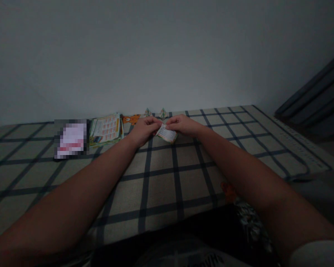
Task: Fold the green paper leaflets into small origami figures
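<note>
Between my two hands is a small folded piece of printed paper (167,134), held just above or on the checked cloth. My left hand (145,130) pinches its left upper corner, with the fingers curled together. On the other side, my right hand (183,125) grips the upper right edge between thumb and fingers. Two small folded paper shapes, a left one (147,112) and a right one (163,113), stand pointed end up just beyond my hands, near the wall.
A checked tablecloth (161,193) covers the table. Left of my hands lies a stack of printed sheets (105,129), beside a pixelated pinkish object (71,139). The wall (167,55) rises behind the table. Dark folded fabric (317,89) hangs at the right.
</note>
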